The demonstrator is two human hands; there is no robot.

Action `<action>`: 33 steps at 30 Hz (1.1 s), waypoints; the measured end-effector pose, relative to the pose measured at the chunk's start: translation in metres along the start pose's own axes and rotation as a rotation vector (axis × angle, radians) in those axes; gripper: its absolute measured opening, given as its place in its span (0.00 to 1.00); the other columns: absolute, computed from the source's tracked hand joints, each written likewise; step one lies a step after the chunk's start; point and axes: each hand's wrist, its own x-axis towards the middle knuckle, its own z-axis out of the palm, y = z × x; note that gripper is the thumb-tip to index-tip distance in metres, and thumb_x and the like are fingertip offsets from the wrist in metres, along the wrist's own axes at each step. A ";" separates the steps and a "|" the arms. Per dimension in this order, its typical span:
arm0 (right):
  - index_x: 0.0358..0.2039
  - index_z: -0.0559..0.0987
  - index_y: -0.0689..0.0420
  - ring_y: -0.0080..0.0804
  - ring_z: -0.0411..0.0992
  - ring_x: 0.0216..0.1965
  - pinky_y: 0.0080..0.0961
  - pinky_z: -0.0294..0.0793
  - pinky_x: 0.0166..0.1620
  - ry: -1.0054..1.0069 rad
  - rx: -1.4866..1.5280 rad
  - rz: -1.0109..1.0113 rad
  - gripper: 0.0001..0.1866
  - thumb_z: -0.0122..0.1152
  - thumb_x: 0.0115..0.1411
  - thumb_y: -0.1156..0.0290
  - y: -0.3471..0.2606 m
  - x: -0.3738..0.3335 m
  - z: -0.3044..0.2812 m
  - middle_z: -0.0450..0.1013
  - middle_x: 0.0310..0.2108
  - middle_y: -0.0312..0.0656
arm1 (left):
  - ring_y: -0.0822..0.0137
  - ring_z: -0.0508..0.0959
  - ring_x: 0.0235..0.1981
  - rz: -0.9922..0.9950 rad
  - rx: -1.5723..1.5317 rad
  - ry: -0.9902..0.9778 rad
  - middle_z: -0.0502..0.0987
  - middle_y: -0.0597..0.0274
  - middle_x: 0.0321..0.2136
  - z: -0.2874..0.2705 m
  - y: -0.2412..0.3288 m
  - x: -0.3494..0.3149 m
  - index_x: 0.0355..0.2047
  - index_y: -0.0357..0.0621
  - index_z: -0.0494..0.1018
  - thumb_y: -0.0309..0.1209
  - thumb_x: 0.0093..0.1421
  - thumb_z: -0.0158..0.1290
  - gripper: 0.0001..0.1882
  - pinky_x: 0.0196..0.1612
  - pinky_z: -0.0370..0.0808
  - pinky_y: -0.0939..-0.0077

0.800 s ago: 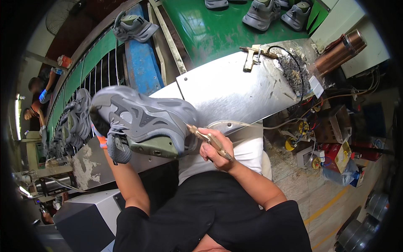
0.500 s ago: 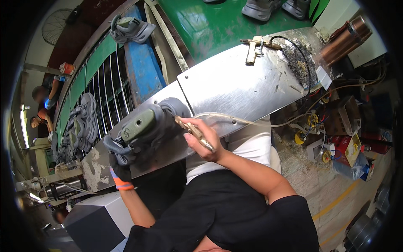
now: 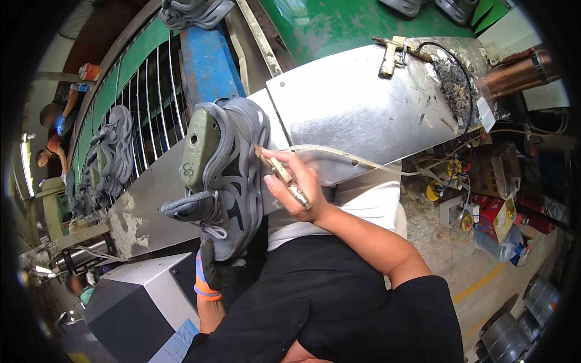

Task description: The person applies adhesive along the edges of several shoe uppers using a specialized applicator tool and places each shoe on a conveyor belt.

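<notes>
A grey sneaker (image 3: 238,175) stands off the metal worktop with its side and laces showing. An olive-green shoe last (image 3: 195,148) fills its opening. My left hand (image 3: 209,269), in a dark glove with an orange cuff, holds the shoe by its lower end; the fingertips are hidden behind it. My bare right hand (image 3: 299,187) is closed round a small brass-coloured gun-shaped tool (image 3: 284,175). The tool's tip is close to the sneaker's sole edge; whether they touch I cannot tell.
A clear hose (image 3: 339,154) crosses the metal worktop (image 3: 351,103). Another gun-shaped tool (image 3: 390,57) lies there beside a copper-coloured cylinder (image 3: 520,75). More grey shoes (image 3: 112,151) sit on a barred rack at left, with people beyond. A grey box (image 3: 142,296) stands at lower left.
The sneaker has been turned and tilted up so that its side now faces the tool, and my left hand has come rightward with it. My right hand still grips the tool. The view has shifted slightly.
</notes>
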 end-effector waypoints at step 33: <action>0.55 0.70 0.60 0.15 0.62 0.22 0.17 0.60 0.28 -0.124 0.120 0.345 0.22 0.56 0.61 0.68 -0.026 -0.053 -0.053 0.69 0.21 0.34 | 0.48 0.78 0.48 -0.242 -0.182 -0.487 0.71 0.41 0.53 0.085 0.004 0.037 0.64 0.38 0.55 0.65 0.64 0.32 0.44 0.46 0.79 0.54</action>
